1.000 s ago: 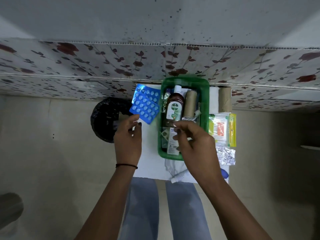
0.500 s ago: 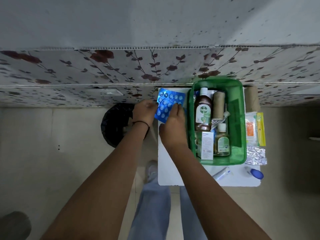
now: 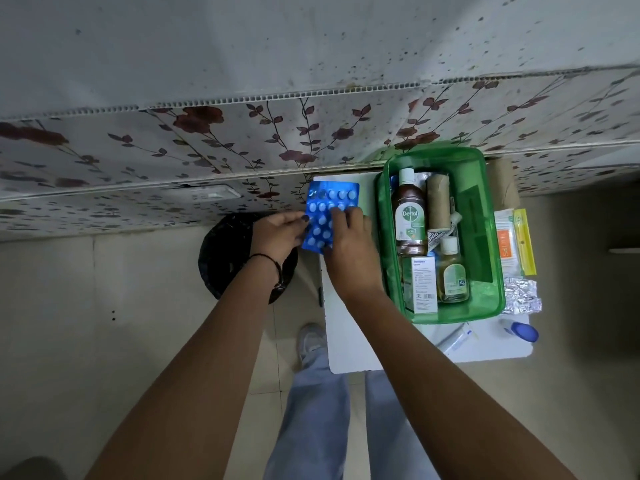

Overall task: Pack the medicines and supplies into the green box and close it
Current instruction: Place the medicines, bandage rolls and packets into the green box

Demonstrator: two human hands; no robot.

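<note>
The open green box [image 3: 486, 303] stands on a small white table [image 3: 349, 344]. Inside it are a brown Dettol bottle [image 3: 409, 216], a beige bandage roll [image 3: 438, 202], a small yellow bottle [image 3: 452, 275] and a white carton [image 3: 424, 284]. Left of the box, blue blister strips of tablets [image 3: 327, 213] lie at the table's back left corner. My left hand [image 3: 277, 233] grips their left edge and my right hand [image 3: 351, 251] holds their right side, fingers over the tablets.
Right of the box lie an orange-and-yellow packet [image 3: 512, 242], a foil strip [image 3: 521, 296] and a cardboard roll [image 3: 504, 183]. A white tube [image 3: 453, 337] and a blue-capped item [image 3: 523, 331] sit at the front. A black bin [image 3: 228, 258] stands left of the table, a floral wall behind.
My right hand left the green box and came across to the blue strips. Both hands now hold the strips, which have lifted slightly at the back left corner.
</note>
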